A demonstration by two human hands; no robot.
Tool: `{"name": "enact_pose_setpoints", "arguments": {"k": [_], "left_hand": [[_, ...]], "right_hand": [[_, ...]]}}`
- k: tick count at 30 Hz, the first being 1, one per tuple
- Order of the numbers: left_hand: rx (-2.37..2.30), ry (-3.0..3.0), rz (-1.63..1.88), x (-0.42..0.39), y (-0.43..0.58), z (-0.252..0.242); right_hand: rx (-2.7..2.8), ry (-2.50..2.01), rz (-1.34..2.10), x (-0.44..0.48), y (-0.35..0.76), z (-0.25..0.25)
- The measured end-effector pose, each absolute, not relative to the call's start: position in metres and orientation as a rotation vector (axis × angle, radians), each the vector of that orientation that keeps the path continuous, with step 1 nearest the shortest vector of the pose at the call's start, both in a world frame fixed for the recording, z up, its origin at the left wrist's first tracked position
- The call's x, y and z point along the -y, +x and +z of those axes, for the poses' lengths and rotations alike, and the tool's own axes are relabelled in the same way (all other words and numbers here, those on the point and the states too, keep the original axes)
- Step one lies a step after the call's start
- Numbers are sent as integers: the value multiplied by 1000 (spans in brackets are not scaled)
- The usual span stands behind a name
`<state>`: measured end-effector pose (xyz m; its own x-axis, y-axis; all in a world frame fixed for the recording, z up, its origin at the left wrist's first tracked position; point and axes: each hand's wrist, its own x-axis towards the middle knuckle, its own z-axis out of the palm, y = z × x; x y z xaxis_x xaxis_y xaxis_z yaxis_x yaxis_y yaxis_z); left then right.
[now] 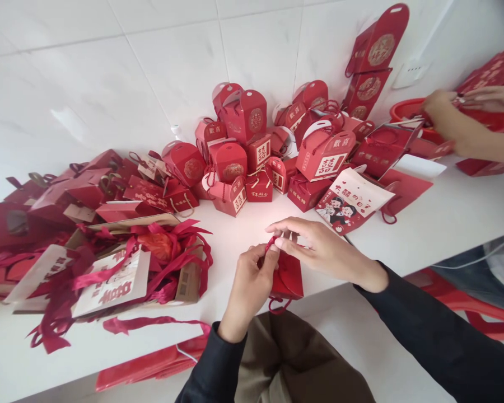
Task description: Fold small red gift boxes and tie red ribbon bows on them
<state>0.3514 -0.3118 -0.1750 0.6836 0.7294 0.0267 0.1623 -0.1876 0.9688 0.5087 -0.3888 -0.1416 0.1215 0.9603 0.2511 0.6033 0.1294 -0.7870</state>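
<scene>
At the front edge of the table stands a small red gift box [289,275], partly covered by my hands. A dark red cord [271,242] rises at its top, and a loop of similar cord hangs below its front. My left hand [256,271] is closed, pinching the cord between thumb and forefinger. From the right, my right hand [319,246] reaches over the box, its thumb and fingertips bent at the same bit of cord. The exact grip of the right fingertips is partly hidden.
Red candy boxes [258,151] are heaped along the wall. On the left, a cardboard box [189,282] overflows with red ribbons, beside more red bags [67,196]. A printed paper bag [353,198] lies right. Another person's hands [457,120] work over a red basin [403,109].
</scene>
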Motion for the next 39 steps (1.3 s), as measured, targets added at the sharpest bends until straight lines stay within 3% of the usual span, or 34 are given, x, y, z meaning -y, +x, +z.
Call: {"name": "enact_pose_setpoints", "arguments": {"k": [17, 22, 27, 39], "left_hand": [[-624, 1433, 538, 303, 347, -174], [-653, 1565, 519, 301, 341, -180], [-692, 1605, 594, 301, 342, -179], [-768, 2124, 879, 315, 342, -191]], "right_hand": [[1384, -1584, 641, 404, 492, -154], [1422, -1604, 642, 408, 495, -158], [1553, -1607, 432, 406, 498, -156], [1462, -1596, 747, 399, 500, -156]]}}
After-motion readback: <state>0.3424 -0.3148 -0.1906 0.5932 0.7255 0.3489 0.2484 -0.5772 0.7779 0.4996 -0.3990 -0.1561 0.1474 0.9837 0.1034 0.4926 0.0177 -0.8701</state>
